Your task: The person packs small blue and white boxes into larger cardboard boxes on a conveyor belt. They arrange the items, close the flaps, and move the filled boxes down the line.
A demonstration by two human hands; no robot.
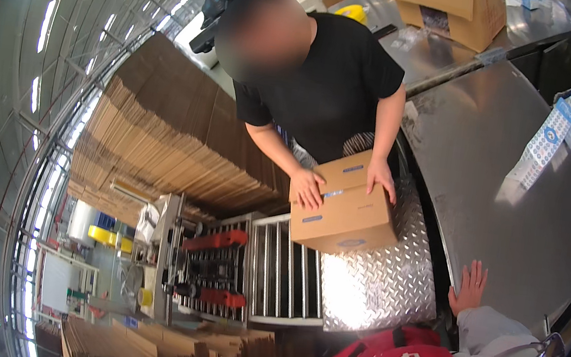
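My right hand (468, 288) lies flat on the near edge of a grey metal table (513, 167). Its fingers are spread and hold nothing. My left hand is out of view. Ahead of me a person in a black T-shirt (340, 76) and dark cap rests both hands on a closed brown cardboard box (344, 205). One of that person's hands (307, 187) presses the top, the other (381, 176) the right edge. The box sits partly over a shiny diamond-plate sheet (380, 287), beside a roller conveyor (287, 270).
Left of the person stands a tall stack of flattened cardboard (169, 125); more cardboard (173, 353) stands below it. A carton-sealing machine with red arms (218, 241) spans the rollers. Blue-and-white printed packaging (542, 145) lies on the table's right side. An open carton (444, 11) stands farther back.
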